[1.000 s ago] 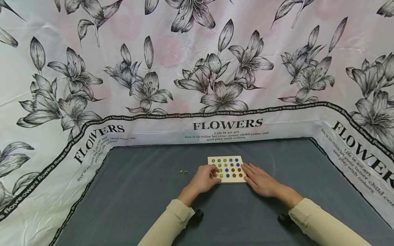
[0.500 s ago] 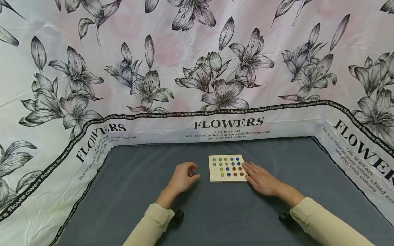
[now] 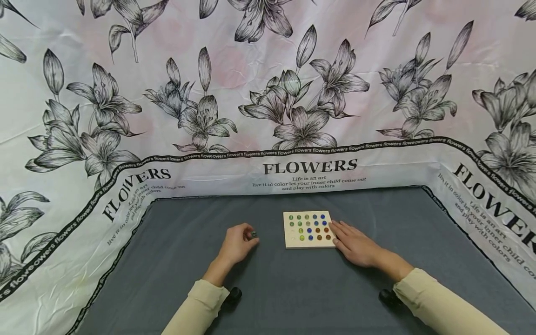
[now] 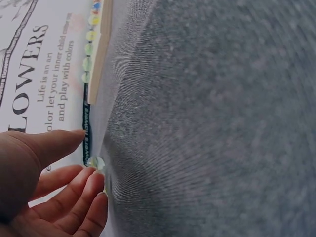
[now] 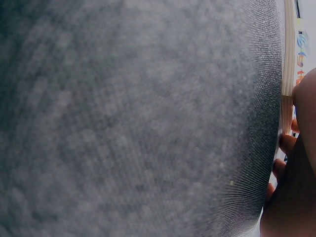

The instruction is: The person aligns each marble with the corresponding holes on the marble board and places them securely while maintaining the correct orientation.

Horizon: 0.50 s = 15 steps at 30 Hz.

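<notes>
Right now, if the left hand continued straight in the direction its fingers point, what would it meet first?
The left hand points toward the small green marbles lying on the grey cloth just beyond its fingertips. It would probably meet them first; the wooden marble board lies farther along, though depth is unclear.

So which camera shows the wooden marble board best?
The head view: the whole wooden board shows from above, its marbles in rows. The left wrist view shows only its edge, side-on; the right wrist view, a thin strip beside the right hand.
</notes>
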### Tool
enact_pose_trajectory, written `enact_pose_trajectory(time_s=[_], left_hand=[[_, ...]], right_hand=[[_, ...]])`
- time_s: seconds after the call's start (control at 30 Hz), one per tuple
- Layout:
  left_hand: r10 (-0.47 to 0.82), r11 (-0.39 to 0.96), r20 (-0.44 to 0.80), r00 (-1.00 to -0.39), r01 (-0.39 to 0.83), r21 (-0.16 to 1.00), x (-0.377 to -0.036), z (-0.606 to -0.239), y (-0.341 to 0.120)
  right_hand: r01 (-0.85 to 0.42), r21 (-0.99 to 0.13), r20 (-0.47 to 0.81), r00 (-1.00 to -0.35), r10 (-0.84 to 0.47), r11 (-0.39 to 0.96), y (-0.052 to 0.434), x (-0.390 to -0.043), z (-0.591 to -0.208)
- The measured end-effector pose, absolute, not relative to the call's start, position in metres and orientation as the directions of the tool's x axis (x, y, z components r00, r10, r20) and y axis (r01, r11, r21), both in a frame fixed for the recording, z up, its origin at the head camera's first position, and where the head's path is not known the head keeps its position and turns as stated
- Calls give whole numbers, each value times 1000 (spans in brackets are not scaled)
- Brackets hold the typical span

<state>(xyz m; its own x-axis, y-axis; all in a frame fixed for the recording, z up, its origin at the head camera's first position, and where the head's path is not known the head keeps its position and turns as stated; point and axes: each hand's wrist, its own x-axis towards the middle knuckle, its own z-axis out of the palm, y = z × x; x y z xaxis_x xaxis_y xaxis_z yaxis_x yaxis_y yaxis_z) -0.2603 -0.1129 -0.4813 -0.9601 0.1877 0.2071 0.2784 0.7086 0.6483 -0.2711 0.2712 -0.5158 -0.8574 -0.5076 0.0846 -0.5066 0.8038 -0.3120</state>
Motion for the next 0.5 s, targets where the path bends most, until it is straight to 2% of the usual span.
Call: enact_pose_trajectory(time_s=[0.5], left_hand=[[155,725,194,-969,245,644,-260,-487,-116]], right_hand=[[-493,-324,84,-865,-495,807,264,-254,-515]])
